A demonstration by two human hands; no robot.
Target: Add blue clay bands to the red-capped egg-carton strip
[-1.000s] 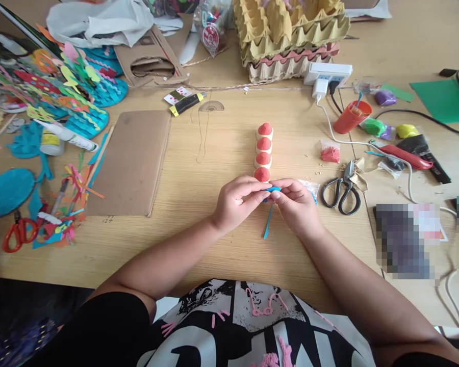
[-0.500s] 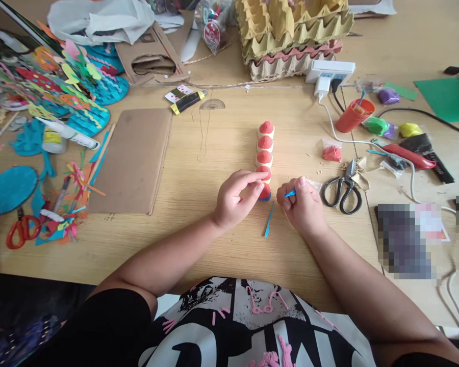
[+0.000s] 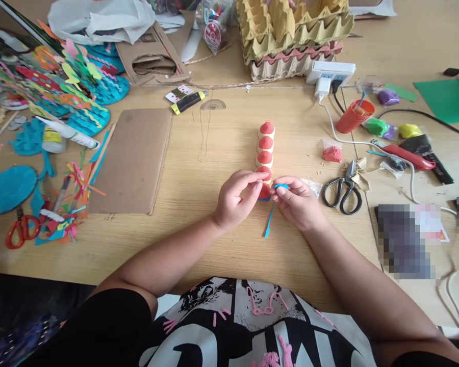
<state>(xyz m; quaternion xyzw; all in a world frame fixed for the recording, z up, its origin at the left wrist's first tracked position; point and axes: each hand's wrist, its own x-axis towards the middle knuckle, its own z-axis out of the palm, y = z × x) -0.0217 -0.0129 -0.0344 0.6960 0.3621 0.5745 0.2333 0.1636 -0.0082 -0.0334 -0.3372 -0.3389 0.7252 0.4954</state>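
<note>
A row of red-topped egg-carton cups (image 3: 265, 143) runs away from me on the wooden table, with blue at the base of its nearest cup. My left hand (image 3: 235, 201) is closed at the near end of this row, its index finger on a red top and its thumb beside it. Between the thumb and fingertips of my right hand (image 3: 302, 206) is a small blue modelling tool (image 3: 281, 186), close to the nearest cup; most of the tool is hidden. Another blue modelling tool (image 3: 268, 227) lies on the table just below the hands.
Black-handled scissors (image 3: 343, 191), a bag of red clay (image 3: 332, 151) and an orange cup (image 3: 355, 116) are at right. A cardboard sheet (image 3: 130, 160) and colourful paper crafts (image 3: 87, 76) lie left. Stacked egg trays (image 3: 294, 41) and a white power strip (image 3: 334, 71) stand behind.
My right hand has turned from a fist to a fingertip pinch on the blue tool and moved left, nearer the cups. My left hand stays in place.
</note>
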